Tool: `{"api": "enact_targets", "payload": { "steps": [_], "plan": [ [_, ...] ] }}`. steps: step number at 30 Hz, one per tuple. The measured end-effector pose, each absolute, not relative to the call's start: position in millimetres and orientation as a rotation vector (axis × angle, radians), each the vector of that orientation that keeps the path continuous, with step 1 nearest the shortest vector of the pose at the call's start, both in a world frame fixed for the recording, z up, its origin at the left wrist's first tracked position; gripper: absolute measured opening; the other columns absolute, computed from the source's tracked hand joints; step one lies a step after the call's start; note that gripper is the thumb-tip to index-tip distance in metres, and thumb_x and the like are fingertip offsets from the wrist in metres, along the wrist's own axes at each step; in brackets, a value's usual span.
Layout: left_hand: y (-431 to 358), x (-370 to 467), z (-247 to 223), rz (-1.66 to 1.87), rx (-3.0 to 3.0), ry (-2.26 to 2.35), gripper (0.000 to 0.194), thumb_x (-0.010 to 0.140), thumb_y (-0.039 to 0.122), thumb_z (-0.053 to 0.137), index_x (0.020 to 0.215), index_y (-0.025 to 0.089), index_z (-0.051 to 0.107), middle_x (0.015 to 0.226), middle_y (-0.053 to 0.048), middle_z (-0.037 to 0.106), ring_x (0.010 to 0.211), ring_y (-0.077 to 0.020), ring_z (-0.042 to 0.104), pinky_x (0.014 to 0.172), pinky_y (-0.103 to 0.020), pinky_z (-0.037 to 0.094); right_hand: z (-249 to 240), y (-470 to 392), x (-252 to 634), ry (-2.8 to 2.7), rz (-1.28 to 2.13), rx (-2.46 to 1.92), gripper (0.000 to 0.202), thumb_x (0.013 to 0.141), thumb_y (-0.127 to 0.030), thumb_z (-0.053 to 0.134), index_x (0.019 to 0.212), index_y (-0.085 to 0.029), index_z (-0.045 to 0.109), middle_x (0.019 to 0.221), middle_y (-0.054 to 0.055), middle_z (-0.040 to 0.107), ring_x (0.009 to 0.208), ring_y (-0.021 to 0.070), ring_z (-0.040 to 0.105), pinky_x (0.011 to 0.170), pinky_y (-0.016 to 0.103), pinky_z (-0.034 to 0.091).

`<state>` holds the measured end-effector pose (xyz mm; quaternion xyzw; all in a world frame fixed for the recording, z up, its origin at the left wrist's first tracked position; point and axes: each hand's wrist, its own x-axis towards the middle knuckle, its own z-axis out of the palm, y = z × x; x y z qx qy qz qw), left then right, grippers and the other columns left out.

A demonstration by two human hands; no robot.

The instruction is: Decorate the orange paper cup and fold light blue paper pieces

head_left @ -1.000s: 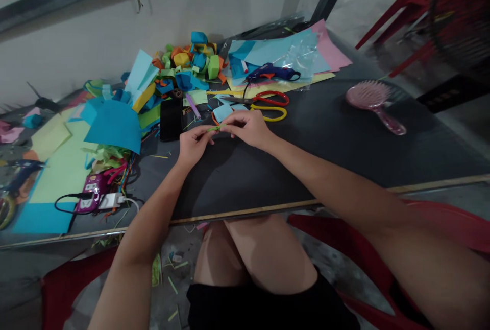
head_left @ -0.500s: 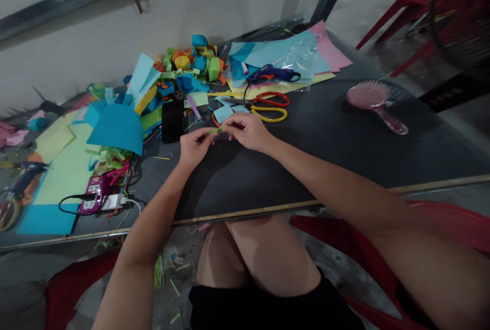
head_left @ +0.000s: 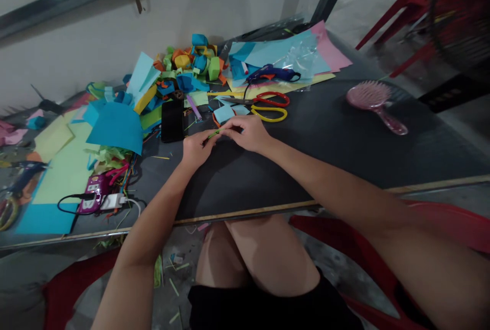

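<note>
A small green strip (head_left: 213,134) is pinched between the fingertips of both hands, low over the dark table. My left hand (head_left: 198,147) grips its left end. The fingers of my right hand (head_left: 248,133) close on the other end, nearly touching the left fingertips. Just beyond them lie light blue paper pieces (head_left: 224,113) and scissors (head_left: 270,107) with one red and one yellow handle. A black phone (head_left: 172,120) rests to the left, with a purple stick (head_left: 194,108) beside it.
Folded colored paper pieces (head_left: 184,62) are heaped at the back. A blue glue gun (head_left: 271,73) lies on paper sheets. At right is a pink hairbrush (head_left: 369,96); at left, a purple power strip (head_left: 94,193) with cables. The table's front edge (head_left: 245,211) runs below my forearms.
My left hand has shifted slightly right and its fingers have closed in further around the green strip. My right hand has barely moved.
</note>
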<state>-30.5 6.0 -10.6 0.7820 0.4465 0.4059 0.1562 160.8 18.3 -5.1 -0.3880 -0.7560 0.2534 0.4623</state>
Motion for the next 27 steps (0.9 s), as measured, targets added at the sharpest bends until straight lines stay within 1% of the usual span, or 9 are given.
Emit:
{"api": "enact_targets", "payload": {
  "steps": [3,6,10,12,16,21,27],
  "plan": [
    [5.7,-31.4,-10.2,1.199,2.269,1.229,0.020,0.088,0.033,0.061,0.090,0.021,0.077,0.073,-0.003,0.075,0.064,-0.0131,0.069,0.062,-0.023,0.052,-5.8,19.9,162.5,-1.860,0.658,-0.925,0.021,0.084,-0.039,0.067,0.078,-0.020,0.075,0.075,0.004,0.073,0.061,0.0147,0.060,0.060,0.028,0.044],
    [3.8,-32.0,-7.9,1.223,2.323,1.179,0.022,0.089,0.032,0.059,0.086,0.020,0.076,0.068,-0.003,0.074,0.064,-0.0137,0.069,0.062,-0.024,0.052,-4.3,20.3,163.7,-1.856,0.768,-0.879,0.021,0.082,-0.039,0.069,0.078,-0.019,0.075,0.070,0.003,0.071,0.058,0.0138,0.059,0.057,0.027,0.044],
    [-0.4,-29.7,-3.7,1.244,2.369,1.168,0.025,0.090,0.032,0.057,0.080,0.019,0.075,0.064,-0.002,0.072,0.060,-0.0132,0.068,0.057,-0.023,0.049,-0.5,18.7,163.3,-1.872,0.851,-0.846,0.022,0.083,-0.039,0.068,0.077,-0.018,0.072,0.066,0.002,0.069,0.056,0.0130,0.059,0.055,0.026,0.043],
    [-2.0,-28.4,-2.2,1.234,2.342,1.166,0.026,0.091,0.032,0.056,0.080,0.019,0.075,0.063,-0.002,0.072,0.058,-0.0123,0.067,0.055,-0.022,0.048,0.8,17.9,162.6,-1.880,0.868,-0.836,0.024,0.084,-0.040,0.067,0.077,-0.017,0.071,0.065,0.002,0.068,0.056,0.0128,0.058,0.054,0.026,0.043],
    [-3.3,-28.1,-1.1,1.222,2.307,1.144,0.025,0.091,0.033,0.056,0.082,0.018,0.074,0.063,-0.002,0.072,0.058,-0.0117,0.068,0.057,-0.021,0.050,1.8,17.4,161.8,-1.878,0.899,-0.854,0.027,0.084,-0.042,0.066,0.074,-0.017,0.068,0.064,0.002,0.067,0.056,0.0126,0.059,0.055,0.025,0.043],
    [-3.5,-28.5,-1.3,1.189,2.279,1.126,0.028,0.092,0.034,0.055,0.079,0.018,0.074,0.063,-0.001,0.073,0.059,-0.0114,0.069,0.058,-0.020,0.052,3.5,18.2,163.3,-1.887,0.931,-0.823,0.030,0.084,-0.044,0.066,0.073,-0.016,0.066,0.060,0.002,0.065,0.054,0.0129,0.058,0.055,0.025,0.043],
    [-3.3,-27.8,-3.0,1.201,2.252,1.106,0.026,0.093,0.032,0.055,0.080,0.019,0.073,0.065,-0.001,0.073,0.060,-0.0116,0.070,0.057,-0.020,0.053,1.8,18.8,163.6,-1.899,0.897,-0.824,0.023,0.084,-0.037,0.066,0.073,-0.017,0.066,0.060,0.001,0.065,0.054,0.0125,0.058,0.055,0.025,0.042]
  ]
}}
